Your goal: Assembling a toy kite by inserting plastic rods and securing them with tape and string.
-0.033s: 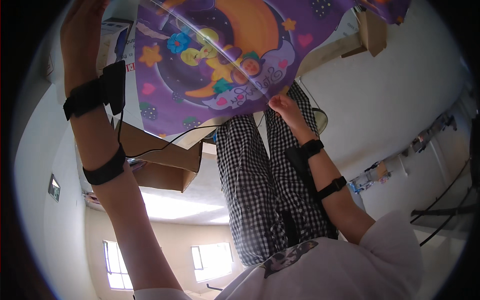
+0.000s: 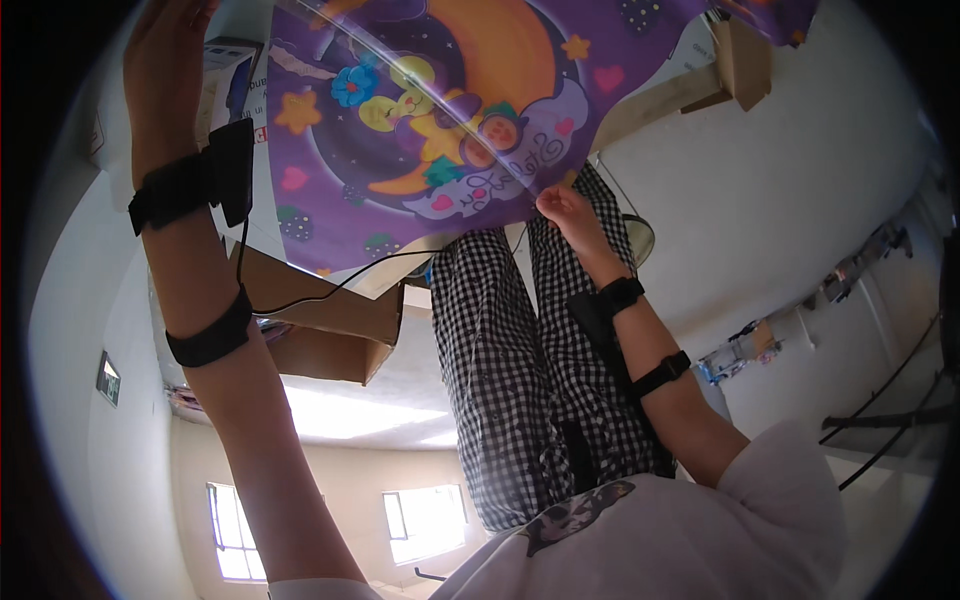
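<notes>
A large purple sheet (image 2: 470,110) printed with an orange crescent moon, stars, hearts and cartoon figures fills the top of the view. My right hand (image 2: 565,212) pinches its near edge between thumb and fingers. My left hand (image 2: 165,60) is raised at the upper left, beside the sheet's left edge and in front of a white and blue box (image 2: 228,75). Its fingertips run out of the picture, so its grip is hidden. Both forearms wear black straps, and the left wrist carries a black device (image 2: 232,170).
An open brown cardboard box (image 2: 330,315) lies below the sheet, with a black cable (image 2: 330,290) across it. Another brown box (image 2: 745,60) sits at the upper right. Black-and-white checked trousers (image 2: 520,380) and a white shirt (image 2: 660,540) fill the centre. Windows (image 2: 425,520) show at the bottom.
</notes>
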A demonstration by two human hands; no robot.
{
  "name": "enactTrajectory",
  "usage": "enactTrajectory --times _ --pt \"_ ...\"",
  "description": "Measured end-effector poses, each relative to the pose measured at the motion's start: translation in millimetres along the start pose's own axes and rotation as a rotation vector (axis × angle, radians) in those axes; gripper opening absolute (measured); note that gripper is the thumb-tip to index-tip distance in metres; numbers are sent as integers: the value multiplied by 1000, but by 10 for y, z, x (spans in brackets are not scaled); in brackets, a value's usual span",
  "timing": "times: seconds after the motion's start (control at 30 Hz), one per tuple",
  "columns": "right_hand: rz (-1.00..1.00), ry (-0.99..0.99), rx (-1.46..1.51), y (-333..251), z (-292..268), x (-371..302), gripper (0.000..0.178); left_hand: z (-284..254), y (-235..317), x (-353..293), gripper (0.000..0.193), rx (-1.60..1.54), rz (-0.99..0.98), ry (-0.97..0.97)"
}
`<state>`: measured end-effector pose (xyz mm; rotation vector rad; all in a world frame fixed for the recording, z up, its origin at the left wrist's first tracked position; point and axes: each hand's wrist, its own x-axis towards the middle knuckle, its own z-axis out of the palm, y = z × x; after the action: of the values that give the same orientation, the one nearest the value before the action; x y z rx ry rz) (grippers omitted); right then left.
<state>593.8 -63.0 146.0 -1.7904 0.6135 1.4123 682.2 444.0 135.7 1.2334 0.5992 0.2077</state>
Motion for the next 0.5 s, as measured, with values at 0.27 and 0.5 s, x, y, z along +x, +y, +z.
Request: enactTrajectory --times 0.27,0.5 --pt "-249 133 -54 193 23 132 23 460 -237 33 11 -58 13 162" --pt "-298 109 45 233 -56 -3 45 200 -518 277 35 388 -99 72"
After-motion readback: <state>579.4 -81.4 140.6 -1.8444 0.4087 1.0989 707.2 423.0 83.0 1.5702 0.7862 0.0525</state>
